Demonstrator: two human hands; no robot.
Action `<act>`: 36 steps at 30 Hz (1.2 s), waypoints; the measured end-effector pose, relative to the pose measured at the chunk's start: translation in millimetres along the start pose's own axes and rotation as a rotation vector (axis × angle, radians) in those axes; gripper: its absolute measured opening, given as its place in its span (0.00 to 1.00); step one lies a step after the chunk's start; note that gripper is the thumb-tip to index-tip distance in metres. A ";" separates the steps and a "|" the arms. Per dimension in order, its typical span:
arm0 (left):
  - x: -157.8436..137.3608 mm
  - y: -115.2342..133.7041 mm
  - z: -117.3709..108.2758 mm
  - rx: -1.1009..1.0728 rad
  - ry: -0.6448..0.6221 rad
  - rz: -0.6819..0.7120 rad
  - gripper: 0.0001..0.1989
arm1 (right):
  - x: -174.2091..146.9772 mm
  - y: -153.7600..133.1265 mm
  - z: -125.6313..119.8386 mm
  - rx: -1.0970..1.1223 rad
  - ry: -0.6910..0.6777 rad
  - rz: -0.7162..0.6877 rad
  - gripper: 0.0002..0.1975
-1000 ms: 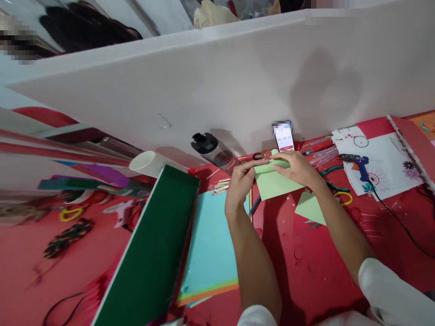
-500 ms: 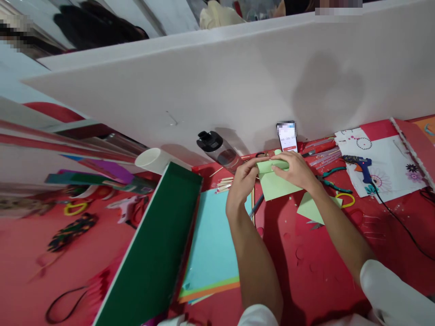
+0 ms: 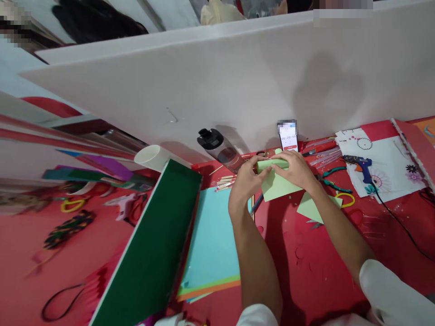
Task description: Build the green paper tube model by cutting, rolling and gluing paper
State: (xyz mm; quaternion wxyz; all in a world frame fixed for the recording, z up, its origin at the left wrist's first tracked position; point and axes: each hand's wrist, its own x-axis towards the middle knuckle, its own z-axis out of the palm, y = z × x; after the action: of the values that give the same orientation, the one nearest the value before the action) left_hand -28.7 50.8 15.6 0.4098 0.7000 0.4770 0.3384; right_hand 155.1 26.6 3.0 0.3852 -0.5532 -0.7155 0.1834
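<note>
A light green sheet of paper (image 3: 279,184) hangs between my hands, its far edge rolled into a tube. My left hand (image 3: 247,178) grips the left end of the roll, thumb on the near side. On the right end, my right hand (image 3: 295,168) pinches the roll with its thumb in front and fingers over the top. Another light green piece of paper (image 3: 314,207) lies under my right forearm, partly over yellow-handled scissors (image 3: 347,199). Just behind the roll, a small green paper end (image 3: 278,151) peeks out; most of it is hidden.
A dark-lidded bottle (image 3: 220,149) and a phone (image 3: 288,136) stand against the white board (image 3: 238,81). A blue glue gun (image 3: 364,167) and green-handled pliers (image 3: 335,179) lie right. Left are blue paper sheets (image 3: 210,240), a green panel (image 3: 149,244) and a white cup (image 3: 151,157).
The paper's far edge has been rolled further into a tighter tube. My left thumb has moved in along the roll, close to the right thumb.
</note>
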 end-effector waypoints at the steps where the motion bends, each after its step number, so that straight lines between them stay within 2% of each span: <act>1: 0.6 -0.3 1.1 0.006 0.009 0.009 0.14 | 0.2 0.2 -0.5 0.005 0.002 -0.002 0.09; 4: 1.4 -1.5 2.8 -0.003 0.014 0.022 0.13 | 0.6 2.0 -2.0 0.008 0.017 0.002 0.09; 9: -0.6 -0.8 -0.4 -0.144 -0.051 0.015 0.15 | -0.3 4.4 -4.1 0.005 0.030 0.007 0.09; 15: 2.0 -0.9 2.7 -0.098 0.013 0.063 0.11 | -1.7 -0.1 -2.5 -0.010 0.011 0.002 0.11; 22: 5.1 -6.6 5.5 -0.235 -0.011 0.068 0.13 | -3.4 -8.1 -9.4 -0.032 -0.035 -0.031 0.17; 26: 4.4 -8.2 3.9 -0.232 0.028 0.077 0.13 | -8.0 -8.6 -17.7 -0.098 -0.091 -0.092 0.27; 29: 3.8 -6.9 3.2 -0.246 0.064 0.089 0.14 | -13.1 -15.3 -29.8 -0.178 -0.118 -0.141 0.34; 31: 2.9 -4.0 2.1 -0.256 0.109 0.097 0.15 | -17.3 -25.3 -44.2 -0.208 -0.087 -0.153 0.35; 36: -3.9 9.5 -2.0 -0.292 0.245 0.146 0.16 | -32.6 -43.1 -92.7 -0.128 0.174 -0.105 0.20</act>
State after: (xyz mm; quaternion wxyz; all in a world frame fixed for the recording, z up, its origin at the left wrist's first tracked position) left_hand -27.9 45.7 24.7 0.4204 0.6194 0.4171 0.5153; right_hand 199.9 -32.8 80.3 0.4190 -0.5524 -0.7174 0.0684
